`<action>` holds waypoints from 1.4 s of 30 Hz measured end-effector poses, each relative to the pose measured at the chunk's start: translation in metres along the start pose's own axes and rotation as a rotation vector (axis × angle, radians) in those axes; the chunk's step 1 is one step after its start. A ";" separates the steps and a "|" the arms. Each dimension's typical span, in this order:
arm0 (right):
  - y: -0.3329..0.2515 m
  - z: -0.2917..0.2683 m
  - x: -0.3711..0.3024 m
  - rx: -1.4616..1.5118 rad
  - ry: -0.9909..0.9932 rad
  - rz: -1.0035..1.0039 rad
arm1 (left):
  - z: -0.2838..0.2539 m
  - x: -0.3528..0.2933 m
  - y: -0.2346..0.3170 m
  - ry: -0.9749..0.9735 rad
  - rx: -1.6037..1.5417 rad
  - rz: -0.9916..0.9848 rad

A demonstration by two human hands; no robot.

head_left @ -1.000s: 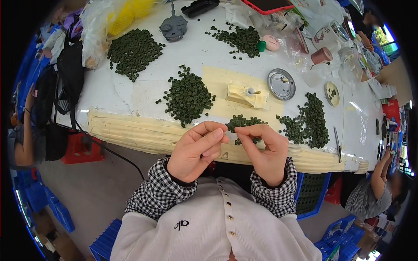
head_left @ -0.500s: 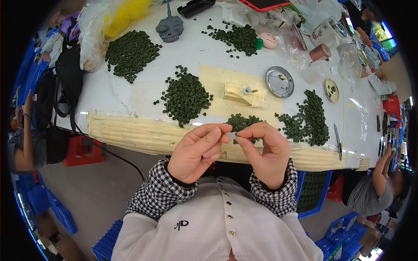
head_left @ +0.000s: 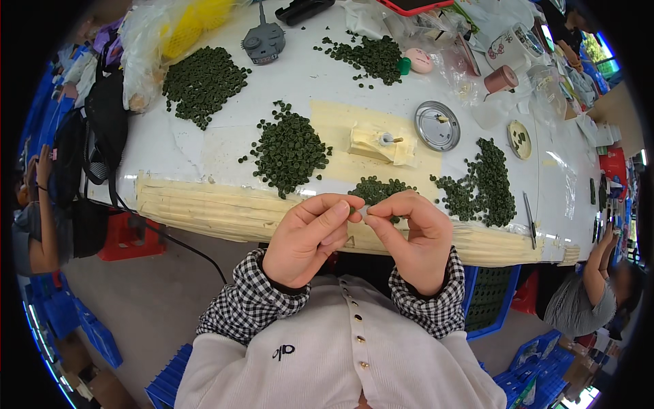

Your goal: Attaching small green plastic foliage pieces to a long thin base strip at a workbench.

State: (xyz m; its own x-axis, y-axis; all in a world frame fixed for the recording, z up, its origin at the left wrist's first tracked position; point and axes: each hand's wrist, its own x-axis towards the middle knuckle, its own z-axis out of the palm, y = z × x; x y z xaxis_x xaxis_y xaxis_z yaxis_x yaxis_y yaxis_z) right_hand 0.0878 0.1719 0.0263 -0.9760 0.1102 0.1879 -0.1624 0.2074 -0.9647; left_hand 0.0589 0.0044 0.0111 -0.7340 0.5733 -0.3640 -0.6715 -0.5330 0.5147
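My left hand is closed in a pinch on a small dark green round piece that shows at its fingertips. Facing it, a small gap away, my right hand pinches thumb and forefinger together; what sits between those tips is too small to make out. Both hands hover over the table's front edge. Just beyond them lies a small heap of green pieces, partly hidden by my fingers. A larger heap is to the left, another to the right.
Behind the hands stands a tape-wrapped block with a metal post. Near it are a round metal tin, a cream dish and a slim metal tool. Further back are a grey turret-shaped piece and a pinkish spool.
The fingertips of my two hands have drawn slightly apart. A green piece now shows at the left fingertips. The table's things have barely shifted in the view.
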 end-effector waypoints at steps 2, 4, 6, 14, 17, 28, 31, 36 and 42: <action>0.002 0.000 0.000 0.030 -0.030 0.012 | 0.000 -0.001 0.000 0.007 0.022 -0.005; 0.003 -0.001 0.000 0.053 -0.042 0.025 | -0.001 0.000 -0.001 0.009 0.035 -0.008; 0.003 -0.001 0.000 0.071 -0.039 0.040 | 0.000 0.000 -0.002 0.038 0.073 -0.009; 0.005 -0.001 0.000 0.021 -0.045 -0.016 | 0.004 0.000 -0.007 0.063 0.050 -0.034; 0.004 0.000 -0.001 -0.005 -0.034 -0.030 | 0.005 -0.001 -0.008 0.088 0.001 -0.046; 0.006 0.008 -0.007 0.289 0.011 0.189 | 0.010 0.001 -0.010 0.140 -0.058 -0.018; 0.007 0.007 -0.007 0.251 0.004 0.161 | 0.012 0.001 -0.011 0.146 -0.063 -0.003; 0.004 0.009 -0.008 -0.052 0.012 -0.118 | 0.011 0.001 -0.010 0.156 -0.075 0.025; 0.003 0.001 -0.005 0.001 -0.011 -0.089 | 0.006 -0.001 -0.008 0.017 -0.111 -0.125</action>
State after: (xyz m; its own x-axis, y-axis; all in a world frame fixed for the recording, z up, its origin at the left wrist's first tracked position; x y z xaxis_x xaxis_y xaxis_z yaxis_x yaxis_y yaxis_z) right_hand 0.0924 0.1715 0.0220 -0.9591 0.0809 0.2714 -0.2491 0.2151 -0.9443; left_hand 0.0651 0.0118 0.0117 -0.6453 0.6291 -0.4335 -0.7639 -0.5244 0.3761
